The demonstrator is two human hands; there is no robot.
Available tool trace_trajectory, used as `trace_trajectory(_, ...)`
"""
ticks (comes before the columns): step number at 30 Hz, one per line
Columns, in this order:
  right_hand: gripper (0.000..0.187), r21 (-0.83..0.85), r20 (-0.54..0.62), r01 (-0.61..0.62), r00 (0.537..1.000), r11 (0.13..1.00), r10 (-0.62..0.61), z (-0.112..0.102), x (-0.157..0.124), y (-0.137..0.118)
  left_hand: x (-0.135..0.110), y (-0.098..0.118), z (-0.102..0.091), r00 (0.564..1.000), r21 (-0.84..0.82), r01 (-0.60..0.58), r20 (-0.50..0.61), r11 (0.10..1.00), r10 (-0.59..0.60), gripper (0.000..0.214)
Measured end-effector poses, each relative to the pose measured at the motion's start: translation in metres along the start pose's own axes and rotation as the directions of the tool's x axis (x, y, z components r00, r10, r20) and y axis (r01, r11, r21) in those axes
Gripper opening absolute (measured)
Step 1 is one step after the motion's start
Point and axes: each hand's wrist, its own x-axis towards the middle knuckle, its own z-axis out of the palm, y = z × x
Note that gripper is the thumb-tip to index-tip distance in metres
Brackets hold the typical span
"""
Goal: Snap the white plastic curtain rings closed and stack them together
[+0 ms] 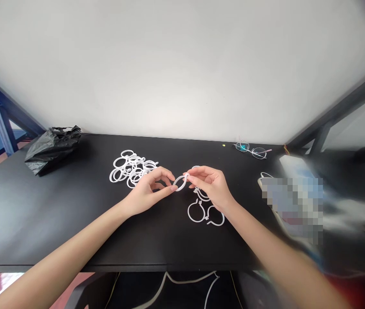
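Observation:
Both my hands meet over the middle of the black table (41,214), pinching one white plastic ring (180,182) between them. My left hand (150,191) grips the ring's left side with thumb and fingertips. My right hand (210,184) pinches its right end. A heap of several loose white rings (132,168) lies just beyond my left hand. Under and in front of my right hand lie a few more white rings (205,213), flat on the table.
A crumpled black plastic bag (52,146) sits at the back left. A pair of glasses (251,149) lies at the back right by the wall. A blurred-out object (293,206) rests at the right. White cables (182,285) hang below the front edge.

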Motion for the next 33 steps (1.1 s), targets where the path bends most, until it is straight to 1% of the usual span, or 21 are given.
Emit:
trace_trajectory(3, 0.019, 0.013, -0.042, 0.042, 0.998, 0.999, -0.041, 0.006, -0.003, 0.0, -0.001, -0.001, 0.003, 0.996, -0.016, 0.086, 0.022, 0.996, -0.086, 0.039)
trace_trajectory(5, 0.018, 0.023, -0.03, 0.053, 0.998, 0.998, -0.053, 0.01, -0.005, 0.0, -0.001, -0.001, 0.005, 0.993, -0.032, 0.109, 0.041, 0.994, -0.107, 0.044)
trace_trajectory(10, 0.019, 0.019, -0.001, 0.049, 0.999, 0.999, -0.049, 0.014, -0.006, 0.002, -0.001, -0.002, 0.007, 0.991, -0.002, 0.125, -0.039, 0.992, -0.125, 0.043)
trace_trajectory(13, 0.017, -0.006, -0.009, 0.087, 0.996, 0.996, -0.087, 0.011, -0.005, 0.004, 0.0, -0.001, 0.006, 0.99, 0.01, 0.112, -0.091, 0.994, -0.111, 0.044)
trace_trajectory(16, 0.014, -0.028, 0.013, 0.121, 0.993, 0.992, -0.12, 0.008, -0.003, 0.005, 0.0, 0.002, 0.004, 0.989, 0.007, 0.091, -0.12, 0.996, -0.089, 0.041)
trace_trajectory(20, 0.013, -0.005, 0.05, 0.137, 0.989, 0.991, -0.137, 0.005, -0.003, 0.005, -0.001, 0.008, 0.003, 0.992, 0.011, 0.088, -0.09, 0.996, -0.087, 0.034)
trace_trajectory(24, 0.012, -0.011, 0.075, 0.146, 0.987, 0.989, -0.145, 0.005, -0.004, 0.003, -0.001, 0.008, 0.003, 0.994, 0.004, 0.082, -0.072, 0.997, -0.081, 0.031)
trace_trajectory(33, 0.011, -0.019, 0.062, 0.141, 0.988, 0.99, -0.14, 0.006, -0.005, 0.004, 0.001, 0.004, 0.003, 0.994, -0.052, 0.086, -0.063, 0.995, -0.089, 0.027)
